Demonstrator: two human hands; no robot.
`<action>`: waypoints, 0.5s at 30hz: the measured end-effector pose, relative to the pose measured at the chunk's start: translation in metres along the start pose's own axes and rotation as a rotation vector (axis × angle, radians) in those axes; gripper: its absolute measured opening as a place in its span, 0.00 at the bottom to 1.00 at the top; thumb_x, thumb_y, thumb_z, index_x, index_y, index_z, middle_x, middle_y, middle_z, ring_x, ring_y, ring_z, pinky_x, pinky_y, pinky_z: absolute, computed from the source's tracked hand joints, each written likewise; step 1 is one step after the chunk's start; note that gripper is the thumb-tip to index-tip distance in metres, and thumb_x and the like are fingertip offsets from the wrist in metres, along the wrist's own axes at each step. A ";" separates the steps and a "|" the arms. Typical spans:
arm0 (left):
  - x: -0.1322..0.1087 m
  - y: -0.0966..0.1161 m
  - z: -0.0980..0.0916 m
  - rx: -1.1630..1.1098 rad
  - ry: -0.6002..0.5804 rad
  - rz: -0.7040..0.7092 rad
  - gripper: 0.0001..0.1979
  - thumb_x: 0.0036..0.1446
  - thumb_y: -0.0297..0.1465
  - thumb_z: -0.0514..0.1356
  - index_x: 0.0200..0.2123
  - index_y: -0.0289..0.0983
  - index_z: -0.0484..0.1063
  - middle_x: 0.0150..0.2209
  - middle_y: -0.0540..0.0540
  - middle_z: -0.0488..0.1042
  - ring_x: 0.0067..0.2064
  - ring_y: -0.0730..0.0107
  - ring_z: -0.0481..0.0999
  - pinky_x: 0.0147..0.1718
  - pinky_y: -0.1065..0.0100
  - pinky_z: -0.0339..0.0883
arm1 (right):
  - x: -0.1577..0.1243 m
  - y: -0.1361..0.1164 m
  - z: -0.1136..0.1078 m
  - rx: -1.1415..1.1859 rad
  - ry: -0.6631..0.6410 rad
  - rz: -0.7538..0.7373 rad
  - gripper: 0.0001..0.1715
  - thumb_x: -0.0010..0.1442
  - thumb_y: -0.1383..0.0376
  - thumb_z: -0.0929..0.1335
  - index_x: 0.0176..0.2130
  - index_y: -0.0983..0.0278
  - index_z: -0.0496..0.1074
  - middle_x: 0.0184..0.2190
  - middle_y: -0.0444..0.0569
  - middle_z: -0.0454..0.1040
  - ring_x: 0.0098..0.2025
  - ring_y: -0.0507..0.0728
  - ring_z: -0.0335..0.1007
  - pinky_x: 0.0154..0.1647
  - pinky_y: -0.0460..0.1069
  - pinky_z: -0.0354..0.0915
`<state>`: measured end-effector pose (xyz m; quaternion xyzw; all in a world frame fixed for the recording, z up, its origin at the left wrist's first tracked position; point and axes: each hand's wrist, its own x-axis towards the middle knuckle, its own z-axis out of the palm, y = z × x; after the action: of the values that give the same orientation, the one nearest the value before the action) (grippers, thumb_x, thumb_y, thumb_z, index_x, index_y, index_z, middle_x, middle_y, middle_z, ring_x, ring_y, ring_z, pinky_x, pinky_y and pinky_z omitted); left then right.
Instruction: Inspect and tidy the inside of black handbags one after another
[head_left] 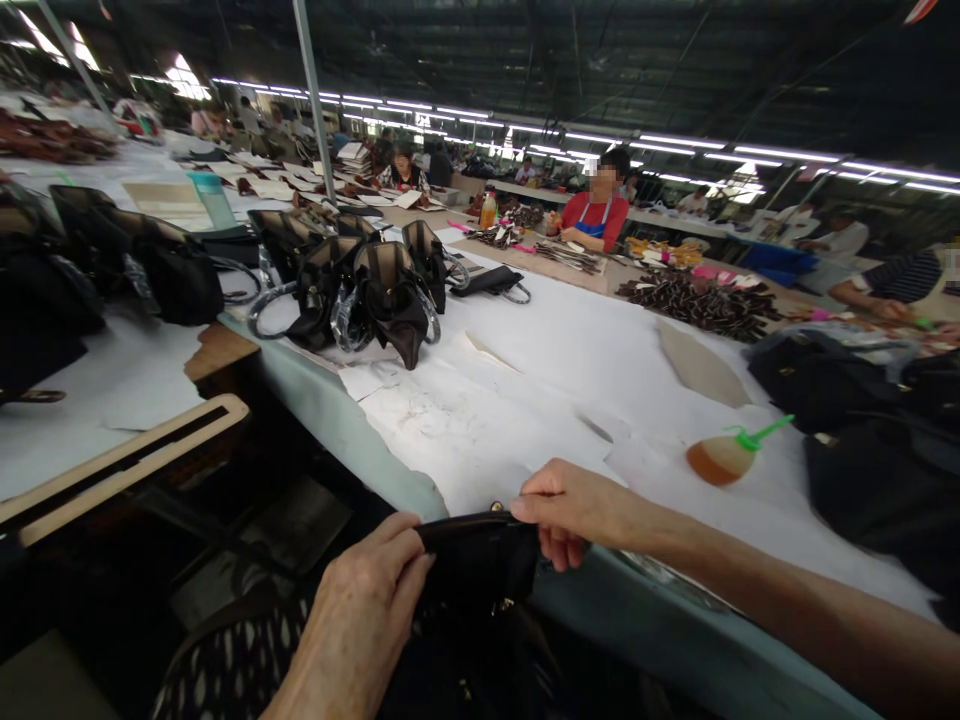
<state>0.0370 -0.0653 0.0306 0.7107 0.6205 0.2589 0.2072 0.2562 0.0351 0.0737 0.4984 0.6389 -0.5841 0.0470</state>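
Observation:
A black handbag (480,560) is at the front edge of the white-covered table, its upper edge stretched between my two hands. My left hand (367,590) is closed on the left end of that edge. At the right end, my right hand (566,510) pinches the edge between thumb and fingers. A small gold-coloured metal piece (496,507) shows beside my right thumb. The lower part of the bag is dark and hard to make out against my lap.
Several black handbags (386,290) with wrapped handles stand at the back left. A squeeze bottle (720,458) of amber liquid with a green nozzle lies to the right, near more black bags (862,470). Dark strips (701,303) are heaped farther back. Across the table sits a person in red (609,215).

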 end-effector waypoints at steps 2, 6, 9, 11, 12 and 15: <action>0.000 0.001 -0.001 -0.016 -0.021 -0.019 0.12 0.57 0.28 0.49 0.25 0.39 0.69 0.40 0.51 0.73 0.34 0.74 0.75 0.33 0.76 0.65 | 0.001 0.001 -0.005 0.029 -0.083 -0.026 0.15 0.57 0.60 0.62 0.23 0.66 0.63 0.16 0.45 0.70 0.17 0.50 0.67 0.17 0.42 0.64; 0.001 0.006 -0.002 -0.037 -0.035 -0.055 0.12 0.57 0.27 0.49 0.23 0.38 0.68 0.40 0.52 0.73 0.33 0.75 0.74 0.34 0.75 0.64 | 0.000 -0.003 -0.011 -0.020 -0.158 -0.033 0.12 0.55 0.67 0.60 0.22 0.67 0.63 0.16 0.45 0.70 0.18 0.51 0.69 0.18 0.42 0.65; 0.001 0.008 -0.003 -0.040 -0.048 -0.060 0.12 0.57 0.27 0.49 0.23 0.38 0.68 0.39 0.52 0.73 0.32 0.75 0.74 0.34 0.76 0.64 | -0.002 -0.009 -0.012 -0.098 -0.178 -0.020 0.13 0.56 0.69 0.58 0.22 0.67 0.62 0.16 0.44 0.69 0.17 0.50 0.68 0.18 0.42 0.64; 0.002 0.009 -0.003 -0.035 -0.048 -0.051 0.13 0.57 0.26 0.49 0.23 0.38 0.68 0.40 0.51 0.73 0.32 0.75 0.74 0.34 0.76 0.65 | -0.006 -0.014 -0.012 -0.178 -0.192 -0.028 0.14 0.57 0.68 0.57 0.22 0.66 0.61 0.15 0.44 0.68 0.16 0.49 0.67 0.18 0.42 0.63; 0.002 0.009 -0.003 -0.033 -0.043 -0.045 0.13 0.57 0.26 0.49 0.23 0.38 0.68 0.40 0.51 0.73 0.32 0.75 0.74 0.34 0.76 0.65 | -0.008 -0.016 -0.012 -0.223 -0.193 -0.051 0.15 0.58 0.68 0.58 0.22 0.66 0.62 0.15 0.44 0.68 0.17 0.49 0.67 0.18 0.42 0.63; 0.002 0.009 -0.004 -0.034 -0.026 -0.025 0.13 0.56 0.26 0.49 0.24 0.38 0.69 0.39 0.50 0.73 0.32 0.75 0.74 0.34 0.77 0.65 | -0.016 -0.020 -0.012 -0.315 -0.165 -0.147 0.15 0.59 0.64 0.60 0.23 0.65 0.64 0.15 0.45 0.70 0.19 0.50 0.67 0.21 0.43 0.62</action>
<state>0.0419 -0.0652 0.0391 0.7026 0.6221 0.2575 0.2303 0.2561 0.0388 0.1020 0.3876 0.7510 -0.5176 0.1338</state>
